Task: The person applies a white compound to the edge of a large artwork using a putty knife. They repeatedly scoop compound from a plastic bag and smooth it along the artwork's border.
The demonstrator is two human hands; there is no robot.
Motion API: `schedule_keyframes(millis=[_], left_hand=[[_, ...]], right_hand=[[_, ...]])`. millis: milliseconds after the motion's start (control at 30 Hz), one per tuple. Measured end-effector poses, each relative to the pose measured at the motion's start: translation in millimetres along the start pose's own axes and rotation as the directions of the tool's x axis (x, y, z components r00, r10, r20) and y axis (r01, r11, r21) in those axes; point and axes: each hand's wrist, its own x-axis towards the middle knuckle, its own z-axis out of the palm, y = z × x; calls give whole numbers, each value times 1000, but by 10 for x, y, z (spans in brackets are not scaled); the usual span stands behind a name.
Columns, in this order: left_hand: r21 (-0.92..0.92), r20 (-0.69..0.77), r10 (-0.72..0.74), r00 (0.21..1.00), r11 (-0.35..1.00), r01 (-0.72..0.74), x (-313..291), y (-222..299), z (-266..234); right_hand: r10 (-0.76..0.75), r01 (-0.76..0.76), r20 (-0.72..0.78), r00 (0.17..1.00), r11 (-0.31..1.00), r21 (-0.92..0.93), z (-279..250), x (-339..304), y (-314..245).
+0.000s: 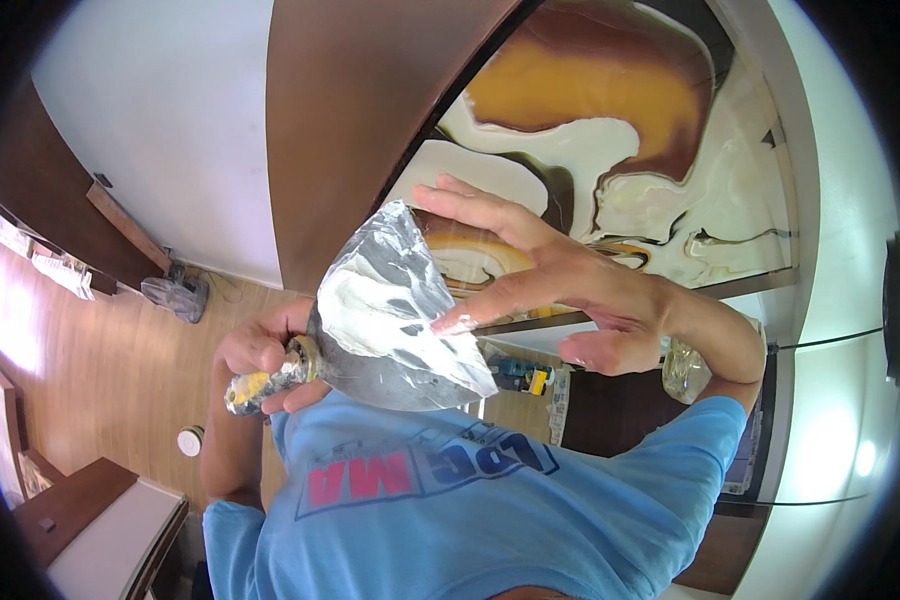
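The wide putty knife (395, 315) has a flat, fan-shaped metal blade, shiny grey and smeared with wet white filler. Its handle is yellow and dark, with dried paste on it. The long axis runs from the handle at lower left to the broad edge at upper right, and this edge points toward the marbled panel (610, 130) of cream, amber and brown swirls. The left hand (265, 355) is wrapped closed around the handle, below and left of the blade. The right hand (560, 280) is spread, fingers straight, and one fingertip touches the blade's right edge. A smooth brown wooden panel (360, 110) stands above the knife.
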Motion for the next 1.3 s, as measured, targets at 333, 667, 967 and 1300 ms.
schedule_keyframes(millis=[333,667,967,1300], left_hand=[[-76,246,94,965,994,-77,103,-127,-138],[-177,176,130,976,979,-99,33,-54,-48],[-64,219,46,975,997,-33,80,-25,-133],[212,-123,328,937,931,-298,-407,34,-139]], right_hand=[[-74,44,-186,980,986,-159,-54,23,-142],[-193,142,-91,977,909,-393,-112,23,-95],[26,-13,-104,994,992,128,-54,91,-22],[93,-174,-268,959,939,-297,-653,80,-267]])
